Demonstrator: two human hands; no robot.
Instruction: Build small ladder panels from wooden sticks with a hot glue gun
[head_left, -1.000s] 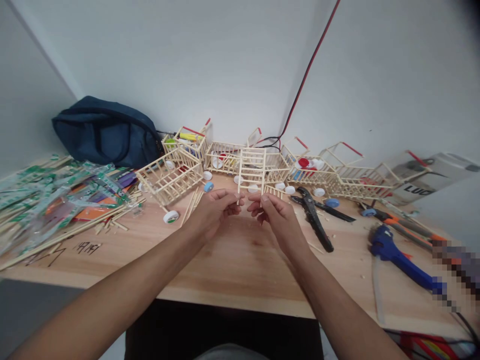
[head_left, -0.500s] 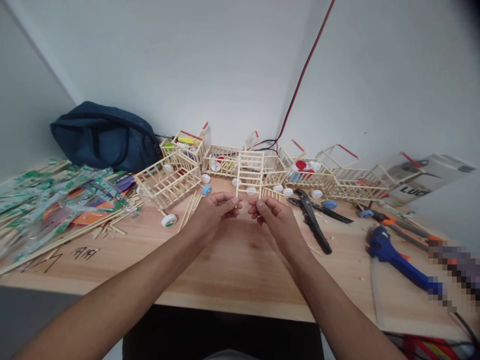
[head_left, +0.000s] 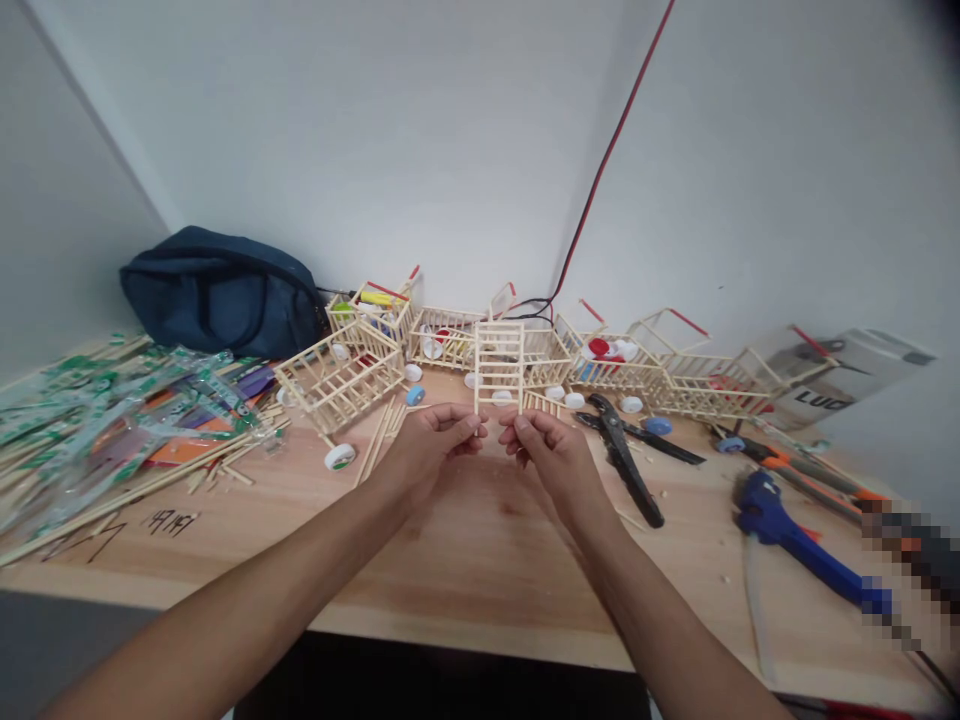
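Note:
A small ladder-like frame of thin wooden sticks (head_left: 499,365) stands upright between my hands above the wooden table (head_left: 465,540). My left hand (head_left: 431,450) pinches the bottom of its left rail with fingers closed. My right hand (head_left: 551,455) pinches the bottom of its right rail in the same way. Behind the frame stands a row of stick-built carts with red handles (head_left: 637,360), and one stick cage (head_left: 341,370) lies tilted to the left.
Black pliers (head_left: 626,455) lie just right of my right hand. A blue glue gun (head_left: 799,540) and orange-handled tools (head_left: 810,475) sit further right. Bottle caps (head_left: 339,457), loose sticks and plastic packets (head_left: 112,430) cover the left, with a dark blue bag (head_left: 221,295) behind. A red cable (head_left: 607,170) runs up the wall.
The view has tilted so everything sits a little lower in frame. My hands keep the same pinch on the stick frame, which stays upright.

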